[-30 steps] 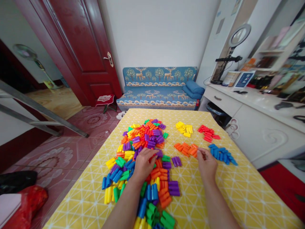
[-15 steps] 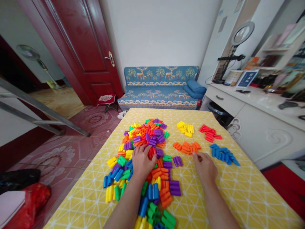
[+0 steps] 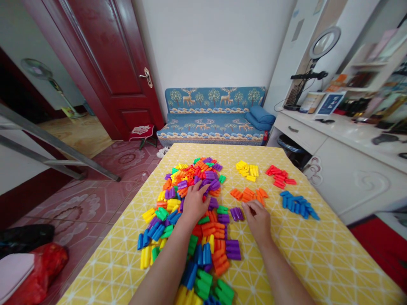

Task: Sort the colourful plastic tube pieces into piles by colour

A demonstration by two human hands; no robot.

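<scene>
A mixed pile of plastic building blocks point(image 3: 219, 230), shaped like joined tubes in several colours, spreads over the left half of the table. My left hand point(image 3: 194, 202) lies over the pile's middle, fingers spread, fingertips at purple and red blocks. Whatever lies beneath its palm is hidden. My right hand point(image 3: 258, 220) hovers right of the pile, fingers loosely curled and thumb apart, with no block visible in it. Just beyond it sits a group of orange blocks point(image 3: 248, 195); a lone purple block point(image 3: 236, 214) lies to its left.
Yellow blocks point(image 3: 247, 170), red blocks point(image 3: 280, 176) and blue blocks point(image 3: 299, 205) form separate groups on the right. They rest on a yellow patterned tablecloth point(image 3: 318, 254). A blue sofa point(image 3: 214, 123) stands behind the table, and a white dresser point(image 3: 352, 165) is at the right.
My left hand has moved up and slightly right over the pile, toward the purple blocks. My right hand has shifted left, from beside the orange group toward the pile.
</scene>
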